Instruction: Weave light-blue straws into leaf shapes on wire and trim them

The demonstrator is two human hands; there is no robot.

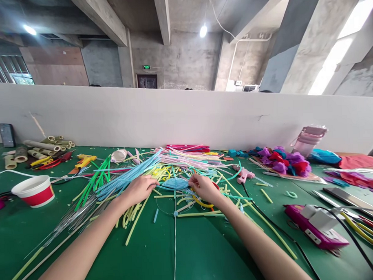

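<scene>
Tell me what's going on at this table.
A person's left hand and right hand are at opposite ends of a small blue piece; how firmly each grips is unclear. Blue strips lie just beyond the left hand, and a pink glue gun lies to the right on the green table.

No readable text: green lit sign (146, 67) and faint, probably handwritten wall marks (184, 86) both too small.
</scene>
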